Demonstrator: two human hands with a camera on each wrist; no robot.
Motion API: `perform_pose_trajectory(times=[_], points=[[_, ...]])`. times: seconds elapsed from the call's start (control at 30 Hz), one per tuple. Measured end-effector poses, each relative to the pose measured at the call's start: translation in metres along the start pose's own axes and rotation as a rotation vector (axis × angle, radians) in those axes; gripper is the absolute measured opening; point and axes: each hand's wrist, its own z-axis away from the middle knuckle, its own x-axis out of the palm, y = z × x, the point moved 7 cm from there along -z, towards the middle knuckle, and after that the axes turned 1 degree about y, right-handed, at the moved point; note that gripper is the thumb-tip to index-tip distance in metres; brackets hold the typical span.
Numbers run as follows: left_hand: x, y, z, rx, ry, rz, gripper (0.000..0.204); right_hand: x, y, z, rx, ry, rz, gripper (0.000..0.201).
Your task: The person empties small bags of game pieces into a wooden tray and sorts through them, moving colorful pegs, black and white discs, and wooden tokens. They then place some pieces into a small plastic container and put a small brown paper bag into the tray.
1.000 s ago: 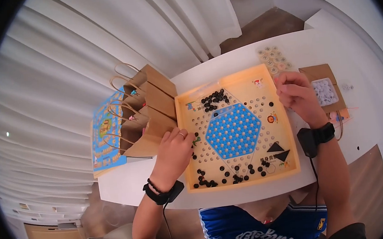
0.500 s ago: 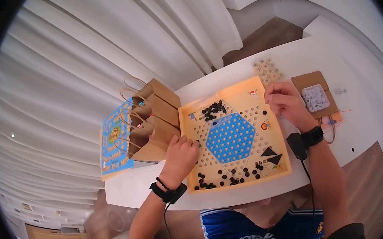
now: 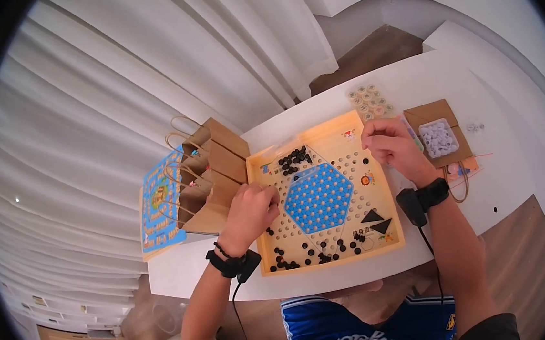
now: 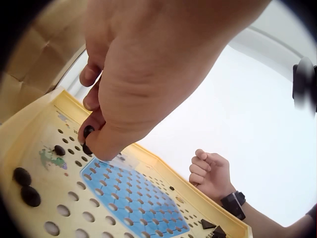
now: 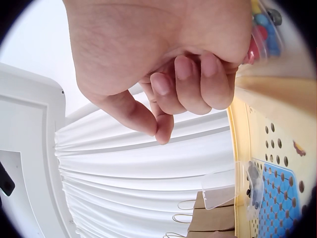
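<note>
My left hand point(image 3: 250, 212) is over the left edge of a yellow wooden game board point(image 3: 388, 192) with a blue hexagon point(image 3: 319, 198) in its middle. In the left wrist view, its thumb and index finger pinch small round black game pieces point(image 4: 88, 132). Another black piece point(image 4: 60, 150) sits on the board close by, with a pair of black pieces point(image 4: 30, 196) nearer the camera. My right hand point(image 3: 392, 143) hovers at the board's right edge, fingers curled toward the palm. Its thumb tip meets the index fingertip, and nothing shows between them.
Black pieces cluster at the board's far side point(image 3: 295, 160) and along its near side point(image 3: 324, 256), beside black triangles point(image 3: 374, 215). Paper bags point(image 3: 221, 174) stand left. At right are a white tub point(image 3: 439, 138) of small white pieces and a sheet of round discs point(image 3: 370, 102).
My left hand has risen slightly from the board's left edge, its fingers drawn in. The right hand stays curled by the right edge. The head view has shifted a little.
</note>
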Motion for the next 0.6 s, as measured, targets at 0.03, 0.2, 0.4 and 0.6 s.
perform_pose_trajectory(times=[0.03,0.2,0.4,0.6], points=[[-0.007,0.002,-0.006,-0.020,0.051,0.022,0.010,0.001,-0.001,0.000,0.000,0.007,0.018,0.010],[-0.016,0.009,-0.046,-0.003,0.169,0.076,0.011,0.001,-0.001,-0.001,0.005,0.024,0.050,0.010],[-0.009,0.011,-0.040,-0.048,0.065,0.151,0.011,0.002,-0.002,0.001,0.017,0.023,0.070,0.010],[-0.001,-0.005,-0.002,0.030,-0.005,-0.004,0.010,0.004,-0.003,0.001,0.023,0.034,0.110,0.010]])
